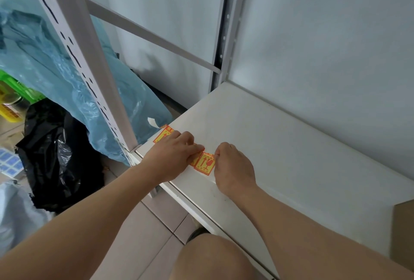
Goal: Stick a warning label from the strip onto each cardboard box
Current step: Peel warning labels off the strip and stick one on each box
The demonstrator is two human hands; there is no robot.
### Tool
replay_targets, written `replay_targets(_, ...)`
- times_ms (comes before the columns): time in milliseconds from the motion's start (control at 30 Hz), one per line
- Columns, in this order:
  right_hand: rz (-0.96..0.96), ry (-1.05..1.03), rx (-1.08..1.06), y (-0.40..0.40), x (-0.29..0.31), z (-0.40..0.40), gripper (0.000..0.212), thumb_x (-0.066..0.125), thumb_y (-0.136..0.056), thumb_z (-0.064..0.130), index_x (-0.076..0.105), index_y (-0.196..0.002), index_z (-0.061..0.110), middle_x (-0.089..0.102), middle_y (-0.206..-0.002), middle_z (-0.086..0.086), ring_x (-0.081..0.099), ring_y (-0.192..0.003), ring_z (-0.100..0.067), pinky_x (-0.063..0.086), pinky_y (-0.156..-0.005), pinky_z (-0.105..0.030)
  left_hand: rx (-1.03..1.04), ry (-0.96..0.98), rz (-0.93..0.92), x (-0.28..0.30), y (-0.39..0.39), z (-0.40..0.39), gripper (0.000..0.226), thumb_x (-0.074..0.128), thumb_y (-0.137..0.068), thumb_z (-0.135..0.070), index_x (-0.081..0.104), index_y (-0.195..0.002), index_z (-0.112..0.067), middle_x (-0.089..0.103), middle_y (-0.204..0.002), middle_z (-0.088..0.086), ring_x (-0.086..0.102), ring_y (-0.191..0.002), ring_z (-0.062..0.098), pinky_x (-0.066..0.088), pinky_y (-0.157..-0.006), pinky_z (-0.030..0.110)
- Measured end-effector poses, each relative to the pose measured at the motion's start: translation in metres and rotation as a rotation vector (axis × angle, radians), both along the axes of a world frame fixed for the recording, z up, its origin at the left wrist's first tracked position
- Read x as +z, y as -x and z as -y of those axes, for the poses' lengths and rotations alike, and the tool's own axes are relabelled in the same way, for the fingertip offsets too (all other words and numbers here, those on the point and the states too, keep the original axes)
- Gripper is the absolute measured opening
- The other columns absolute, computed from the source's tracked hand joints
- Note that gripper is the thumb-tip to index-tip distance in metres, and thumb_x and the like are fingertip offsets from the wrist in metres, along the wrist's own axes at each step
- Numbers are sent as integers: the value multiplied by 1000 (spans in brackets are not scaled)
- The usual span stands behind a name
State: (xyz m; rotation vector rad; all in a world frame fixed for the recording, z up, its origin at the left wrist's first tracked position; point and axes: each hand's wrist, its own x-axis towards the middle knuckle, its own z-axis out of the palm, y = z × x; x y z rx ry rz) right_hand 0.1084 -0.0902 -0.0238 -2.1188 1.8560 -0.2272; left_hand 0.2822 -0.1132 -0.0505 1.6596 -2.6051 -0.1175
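Orange label strip (161,136), laid at the front-left edge of the white shelf (291,145), is pressed down by the left hand (172,156); the end label (205,164) is pinched at its corner by right hand (233,167) fingers; cardboard box (403,235) well apart, right.

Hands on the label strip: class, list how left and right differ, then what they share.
The left hand presses down on the label strip; the right hand is curled, pinching the end label. The left hand covers the strip's middle; the right hand sits at its end. Both work on the white shelf.
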Motion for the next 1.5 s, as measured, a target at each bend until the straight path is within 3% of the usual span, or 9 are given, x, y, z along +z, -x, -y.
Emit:
replay_targets(167, 127, 2, -1, 3, -1, -4, 28, 60, -92, 32, 40, -107, 20, 60, -108, -1, 59, -89, -15, 50, -75, -27, 12, 13, -12, -5, -3, -2, 47, 50, -94, -46, 39, -139, -42, 43, -132, -6, 40, -118, 15, 36, -102, 35)
replay_targets(300, 227, -29, -27, 3, -4, -2, 27, 50, -98, 29, 44, -122, 19, 62, -108, 2, 61, -97, -18, 44, -73, -24, 18, 11, -17, -8, -4, -2, 47, 50, -94, -45, 38, -139, -42, 42, -132, -5, 38, -119, 16, 36, -103, 36)
replay_targets(400, 185, -5, 1, 5, -10, -1, 13, 49, -99, 28, 53, -107, 19, 60, -106, 1, 59, -95, -16, 48, -75, -26, 21, 17, -16, -9, -4, -2, 45, 48, -95, -44, 38, -139, -43, 42, -131, -5, 38, -119, 17, 37, -102, 37)
replay_targets(700, 180, -16, 18, 5, -6, -3, 15, 54, -96, 24, 51, -108, 16, 56, -108, -2, 56, -96, -18, 48, -80, -29, 20, 20, 20, -13, -5, 0, 52, 58, -90, -44, 38, -138, -44, 42, -131, -5, 39, -119, 17, 39, -103, 39)
replay_targets(800, 220, -51, 27, 9, -6, -5, 12, 47, -99, 24, 51, -106, 15, 55, -109, -3, 55, -97, -19, 50, -84, -33, 8, 21, 25, -12, -6, 0, 53, 58, -90, -44, 38, -139, -43, 41, -131, -4, 39, -118, 17, 39, -103, 40)
replay_targets(1033, 353, -92, 16, 29, 9, -18, 16, 41, -101, 21, 54, -105, 12, 57, -107, -3, 50, -91, -17, 38, -77, -26, -3, -10, 95, -6, -5, -1, 55, 59, -92, -36, 36, -141, -40, 41, -132, -2, 41, -117, 19, 41, -102, 40)
replay_targets(1167, 327, -123, -7, 61, 30, -31, 15, 45, -99, 21, 57, -102, 14, 61, -105, -2, 50, -89, -16, 36, -74, -26, 7, -34, 135, 9, 5, -5, 46, 49, -97, -29, 39, -142, -32, 46, -132, 2, 46, -116, 22, 43, -101, 40)
replay_targets(1300, 249, -143, 1, 112, 60, -57, 13, 46, -95, 18, 59, -96, 15, 62, -96, 1, 53, -83, -16, 37, -68, -25, 30, -24, 142, 36, 34, -16, 44, 38, -99, -44, 42, -139, -26, 51, -131, 3, 51, -115, 26, 48, -90, 43)
replay_targets(1500, 222, -186, -90, 204, 109, -121, 12, 49, -91, 21, 61, -95, 20, 60, -86, 13, 59, -80, -12, 49, -69, -28, -275, 135, 13, 92, 127, -61, 46, 39, -94, -55, 61, -123, -27, 61, -121, -2, 61, -103, 25, 50, -77, 37)
